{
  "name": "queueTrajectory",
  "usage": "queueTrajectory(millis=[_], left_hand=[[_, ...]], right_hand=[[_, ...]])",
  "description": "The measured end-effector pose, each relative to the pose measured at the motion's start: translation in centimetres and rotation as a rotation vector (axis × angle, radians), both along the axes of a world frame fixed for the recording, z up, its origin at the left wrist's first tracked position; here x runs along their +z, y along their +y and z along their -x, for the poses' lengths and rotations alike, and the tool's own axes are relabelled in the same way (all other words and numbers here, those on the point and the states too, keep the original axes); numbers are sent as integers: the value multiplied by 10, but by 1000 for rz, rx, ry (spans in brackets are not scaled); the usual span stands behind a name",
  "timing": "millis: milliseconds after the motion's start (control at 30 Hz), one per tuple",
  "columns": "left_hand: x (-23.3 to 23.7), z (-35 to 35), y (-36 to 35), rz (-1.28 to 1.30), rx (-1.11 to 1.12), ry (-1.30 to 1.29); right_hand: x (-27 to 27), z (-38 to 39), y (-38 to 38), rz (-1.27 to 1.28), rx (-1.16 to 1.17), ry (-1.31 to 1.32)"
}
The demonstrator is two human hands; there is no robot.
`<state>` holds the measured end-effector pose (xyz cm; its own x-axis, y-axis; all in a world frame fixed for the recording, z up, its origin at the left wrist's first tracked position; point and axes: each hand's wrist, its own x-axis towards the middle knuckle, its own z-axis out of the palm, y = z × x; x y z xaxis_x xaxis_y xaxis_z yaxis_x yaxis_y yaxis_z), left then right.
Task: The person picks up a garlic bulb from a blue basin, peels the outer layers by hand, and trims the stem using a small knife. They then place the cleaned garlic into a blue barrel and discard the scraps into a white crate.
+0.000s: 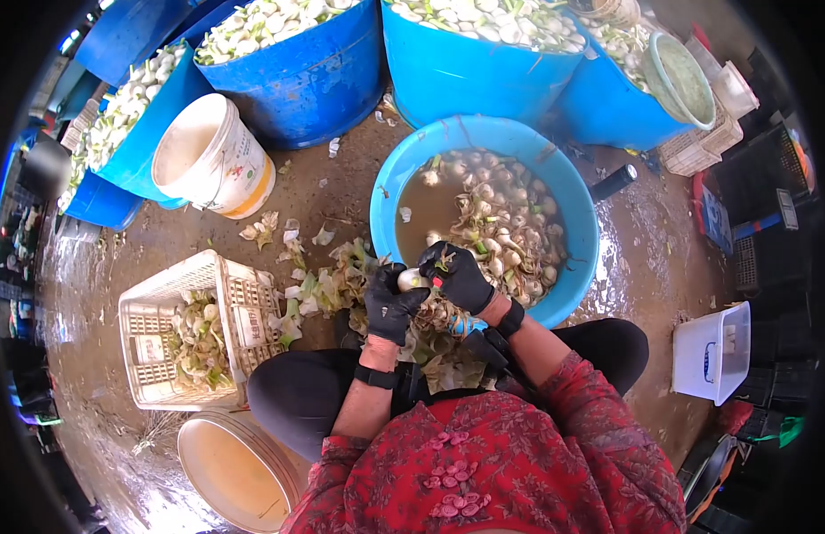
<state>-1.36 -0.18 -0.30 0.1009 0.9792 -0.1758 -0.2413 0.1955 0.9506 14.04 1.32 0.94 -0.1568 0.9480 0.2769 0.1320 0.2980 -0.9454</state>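
Cupping a white bulb (411,279) in the gloved left hand (390,309), pinching its top with the gloved right hand (458,277), gripping it firmly just beside the blue basin (574,283).

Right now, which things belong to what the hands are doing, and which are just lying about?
In the job: left hand, right hand, the white bulb gripped between them, blue basin of soaking bulbs, peelings heap below, white crate of trimmings.
Lying about: white bucket, clear box, tan bucket, dark cylinder.
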Motion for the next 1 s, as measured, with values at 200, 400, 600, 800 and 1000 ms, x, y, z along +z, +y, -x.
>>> queueTrajectory(millis=[200, 400, 600, 800, 1000], left_hand=[[10, 2, 0, 82, -105, -354], [2, -4, -1, -169, 40, -110], [3, 1, 0, -250, -7, -241], [10, 12, 7, 83, 99, -1023], [-29, 4, 10, 89, 241, -344]], right_hand=[[2, 3, 2, 18, -112, -95], [-5, 9, 2, -83, -183, -225], [-71, 39, -8, 33, -25, -389], [-97, 53, -44, 123, 418, -454], [-1, 44, -19, 411, 202, 295]])
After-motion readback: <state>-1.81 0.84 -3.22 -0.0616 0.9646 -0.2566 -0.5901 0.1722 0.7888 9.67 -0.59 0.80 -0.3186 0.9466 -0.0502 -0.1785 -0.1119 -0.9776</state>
